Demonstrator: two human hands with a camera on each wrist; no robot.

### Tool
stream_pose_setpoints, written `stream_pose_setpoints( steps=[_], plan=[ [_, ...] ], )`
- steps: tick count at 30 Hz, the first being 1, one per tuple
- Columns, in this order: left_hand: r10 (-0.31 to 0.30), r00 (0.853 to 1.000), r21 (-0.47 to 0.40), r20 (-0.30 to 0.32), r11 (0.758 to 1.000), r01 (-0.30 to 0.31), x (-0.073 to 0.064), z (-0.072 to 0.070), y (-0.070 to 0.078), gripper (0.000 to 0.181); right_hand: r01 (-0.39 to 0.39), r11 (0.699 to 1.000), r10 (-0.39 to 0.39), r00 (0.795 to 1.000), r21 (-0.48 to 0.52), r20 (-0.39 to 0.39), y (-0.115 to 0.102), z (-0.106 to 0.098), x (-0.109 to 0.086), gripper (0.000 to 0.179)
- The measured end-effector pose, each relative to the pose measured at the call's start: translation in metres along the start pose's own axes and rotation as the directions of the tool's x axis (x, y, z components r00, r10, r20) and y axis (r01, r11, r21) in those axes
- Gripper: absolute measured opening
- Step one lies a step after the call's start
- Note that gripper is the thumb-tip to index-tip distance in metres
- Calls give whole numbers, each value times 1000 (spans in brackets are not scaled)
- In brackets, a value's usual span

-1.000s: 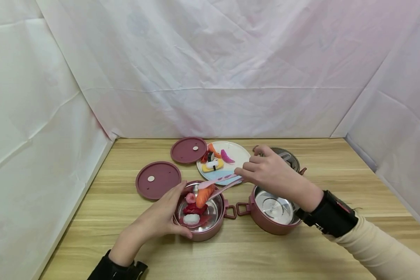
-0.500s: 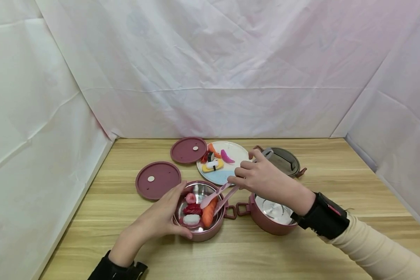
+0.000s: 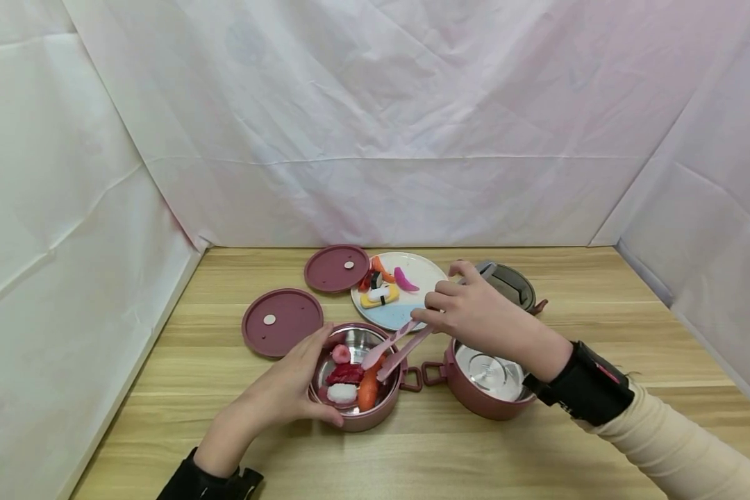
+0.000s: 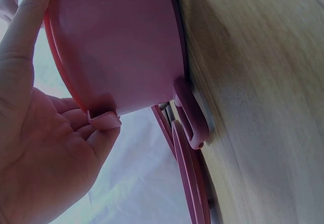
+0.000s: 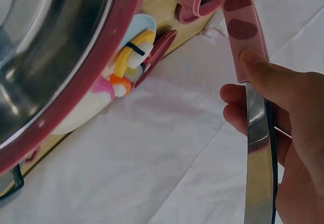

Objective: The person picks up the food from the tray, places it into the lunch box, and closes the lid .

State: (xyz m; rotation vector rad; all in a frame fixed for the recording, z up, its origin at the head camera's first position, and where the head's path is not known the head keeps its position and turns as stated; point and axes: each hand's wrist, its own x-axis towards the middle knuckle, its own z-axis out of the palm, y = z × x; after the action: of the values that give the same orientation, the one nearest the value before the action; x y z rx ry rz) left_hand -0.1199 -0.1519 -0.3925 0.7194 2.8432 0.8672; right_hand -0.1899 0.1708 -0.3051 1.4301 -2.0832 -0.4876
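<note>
My left hand (image 3: 281,385) grips the left side of a small pink steel-lined pot (image 3: 371,421), thumb at the near rim, fingers at the far side. In the left wrist view the fingers curl by a tab on the pot (image 4: 116,47). Inside lie an orange toy sushi piece (image 3: 367,394), a white one (image 3: 342,394), a dark red piece (image 3: 345,373) and a small pink one (image 3: 340,354). My right hand (image 3: 478,309) holds pink-tipped metal tongs (image 3: 406,347); their tips are spread over the pot, by the orange piece, which rests low inside.
A second pink pot (image 3: 484,401) stands to the right under my right wrist. Behind it is a dark lid (image 3: 519,285). Two maroon lids (image 3: 287,326) lie at the left. A plate (image 3: 428,271) at the back bears several toy sushi pieces (image 3: 381,295).
The tongs have lowered the orange sushi piece into the pot, and their tips have spread apart beside it. My left hand stays in place on the pot.
</note>
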Motion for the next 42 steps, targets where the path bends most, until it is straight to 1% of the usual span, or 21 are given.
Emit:
stream_pose_setpoints(
  steps=[6, 14, 20, 25, 28, 33, 36, 39, 42],
  plan=[
    [-16, 1000, -9, 7, 1000, 16, 0, -1, 1, 134, -45, 999, 45, 999, 13, -2, 6, -5, -4, 40],
    [-8, 1000, -12, 6, 1000, 8, 0, -1, 1, 133, -60, 998, 60, 998, 31, 8, 6, -4, -7, 44],
    [-3, 1000, -7, 1, 1000, 3, 0, 0, 0, 133, -110, 991, 110, 994, 82, 4, 6, -2, -13, 49],
    [0, 1000, 0, -1, 1000, 0, 0, 0, 0, 133, -162, 981, 165, 986, 105, -12, 7, 1, -23, 48],
    [-1, 1000, 1, -2, 1000, 1, 0, 0, 0, 133, -202, 970, 206, 978, 135, -13, 8, 2, -32, 49],
    [0, 1000, -7, -2, 1000, 0, 0, 0, 0, 133, -259, 946, 271, 962, 194, -36, 11, 5, -48, 53],
    [1, 1000, -8, -2, 1000, -1, 0, 0, 0, 133, -299, 927, 318, 947, 228, -52, 11, 7, -57, 47],
    [1, 1000, -4, -3, 1000, -1, 0, 0, 1, 133, -351, 901, 370, 929, 254, -29, 9, 7, -67, 43],
    [-5, 1000, -2, -1, 1000, 5, 0, 0, 1, 133, -420, 867, 429, 903, 268, 26, 7, 6, -76, 47]
  ],
)
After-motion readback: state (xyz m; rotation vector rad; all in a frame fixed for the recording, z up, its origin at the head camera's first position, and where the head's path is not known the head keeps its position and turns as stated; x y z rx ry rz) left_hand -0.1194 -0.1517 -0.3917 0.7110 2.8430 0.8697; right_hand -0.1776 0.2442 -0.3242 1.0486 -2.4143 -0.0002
